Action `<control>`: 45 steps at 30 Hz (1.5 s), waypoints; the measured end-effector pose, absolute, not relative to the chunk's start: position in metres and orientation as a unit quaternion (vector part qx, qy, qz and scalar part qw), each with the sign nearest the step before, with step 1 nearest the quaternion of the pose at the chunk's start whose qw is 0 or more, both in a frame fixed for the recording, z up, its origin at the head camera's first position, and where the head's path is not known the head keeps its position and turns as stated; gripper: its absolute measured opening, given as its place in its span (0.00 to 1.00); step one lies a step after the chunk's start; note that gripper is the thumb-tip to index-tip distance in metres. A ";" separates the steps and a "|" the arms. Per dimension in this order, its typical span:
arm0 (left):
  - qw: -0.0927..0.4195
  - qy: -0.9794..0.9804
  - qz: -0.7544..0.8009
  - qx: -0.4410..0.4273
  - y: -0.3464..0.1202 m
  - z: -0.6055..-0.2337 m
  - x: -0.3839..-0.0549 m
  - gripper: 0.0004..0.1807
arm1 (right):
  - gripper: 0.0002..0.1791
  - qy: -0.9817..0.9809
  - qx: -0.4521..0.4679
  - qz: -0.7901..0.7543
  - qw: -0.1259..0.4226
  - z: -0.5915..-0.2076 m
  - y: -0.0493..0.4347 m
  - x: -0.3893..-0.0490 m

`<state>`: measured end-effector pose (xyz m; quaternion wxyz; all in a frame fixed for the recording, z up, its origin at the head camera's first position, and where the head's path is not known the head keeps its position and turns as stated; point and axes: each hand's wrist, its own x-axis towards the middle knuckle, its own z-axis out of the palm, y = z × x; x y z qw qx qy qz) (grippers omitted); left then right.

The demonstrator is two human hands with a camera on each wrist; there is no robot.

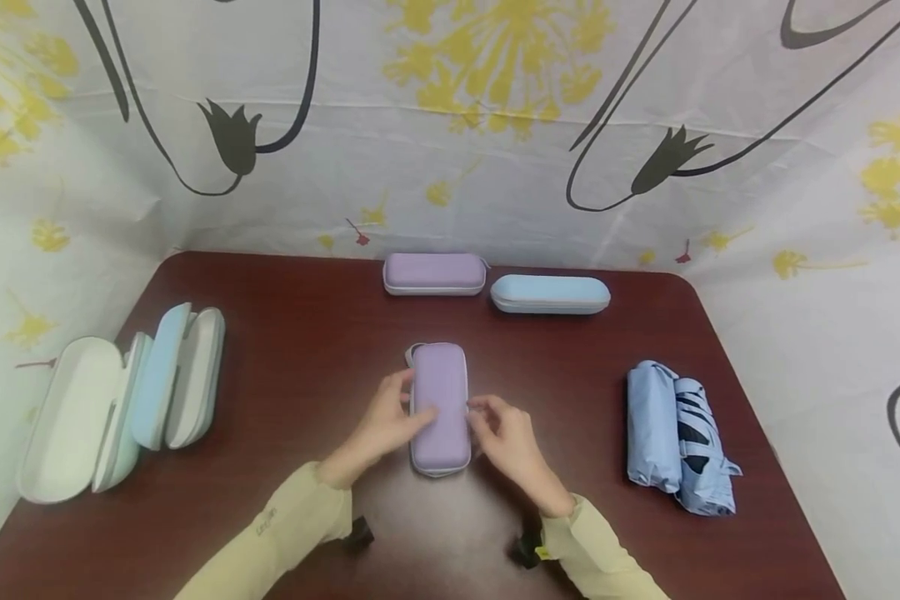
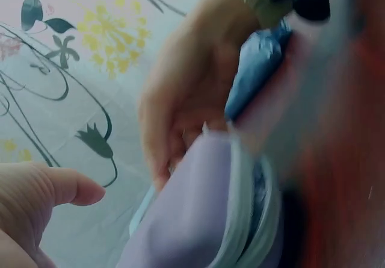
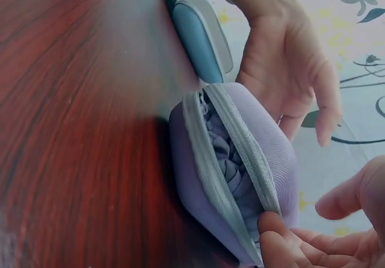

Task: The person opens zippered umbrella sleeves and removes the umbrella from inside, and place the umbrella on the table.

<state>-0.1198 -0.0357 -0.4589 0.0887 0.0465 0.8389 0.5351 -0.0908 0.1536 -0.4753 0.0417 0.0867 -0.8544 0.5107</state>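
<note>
A lilac hard zip case (image 1: 440, 408) lies in the middle of the table. In the right wrist view its zipped side gapes, showing bunched greyish-blue cloth (image 3: 228, 159) inside. My left hand (image 1: 390, 417) is at the case's left side, fingers by that edge. Its thumb reaches over the top, seemingly raised off it in the right wrist view. At the right side, my right hand (image 1: 512, 437) touches the case's zip edge with bent fingertips (image 3: 274, 223), the thumb apart. The left wrist view is blurred around the case.
Behind lie another lilac case (image 1: 435, 273) and a light blue case (image 1: 550, 294). Two folded blue umbrellas (image 1: 654, 429) lie at the right. Opened cases, one pale green (image 1: 75, 421) and one light blue (image 1: 161, 375), stand at the left edge. A patterned cloth hangs around the table.
</note>
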 end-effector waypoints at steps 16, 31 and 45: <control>-0.011 0.960 0.281 0.020 0.010 -0.455 -0.100 0.58 | 0.14 -0.848 0.094 0.519 0.049 -0.481 0.157 -0.089; 0.022 0.950 0.312 -0.019 0.011 -0.449 -0.106 0.55 | 0.12 -0.867 0.110 0.486 0.032 -0.489 0.160 -0.092; 0.135 0.829 0.543 -0.004 -0.042 -0.458 -0.118 0.41 | 0.08 -0.859 0.109 0.501 0.007 -0.493 0.158 -0.095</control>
